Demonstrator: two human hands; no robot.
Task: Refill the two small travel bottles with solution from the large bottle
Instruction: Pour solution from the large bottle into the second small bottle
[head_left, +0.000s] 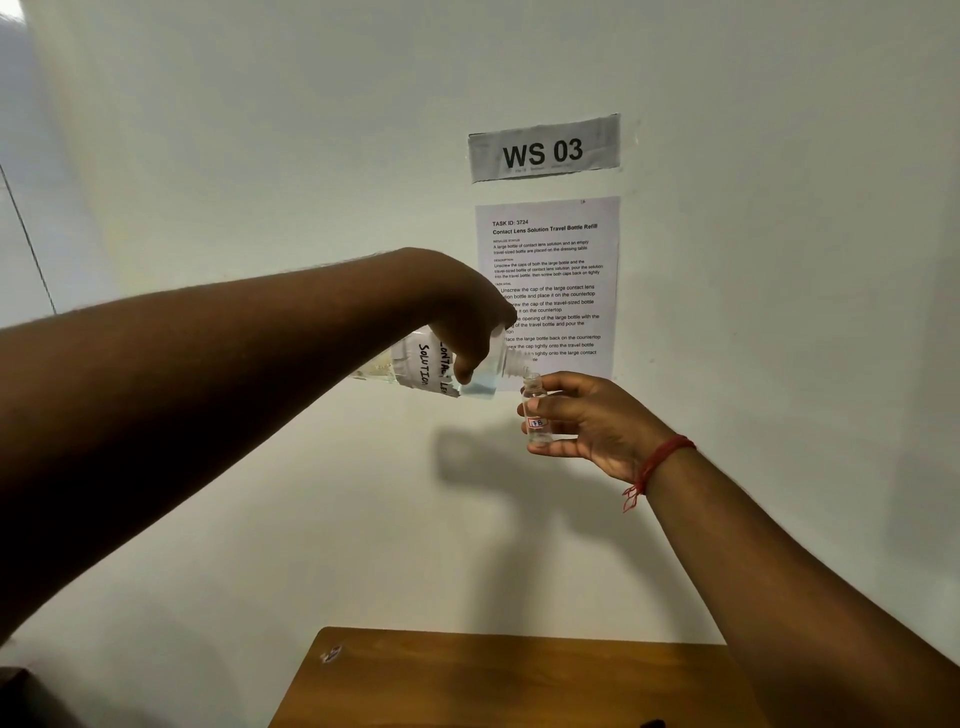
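Spillage looks likely: left hand (467, 332) grips the tilted large contact lens solution bottle (441, 369) over the narrow-mouthed travel bottle (535, 410) pinched in the right hand (587, 421), high above the table (467, 675).

In the upper middle of the frame we read "WS 03" on a grey wall sign (544, 149). Below it, a printed sheet (550, 260) reads "TASK ID: 3724" and "Contact Lens Solution Travel Bottle Refill". Left of centre, the large bottle (431, 366) carries handwritten "SOLUTION". The small travel bottle (536, 413) bears a red-boxed "7B", as far as we can tell.
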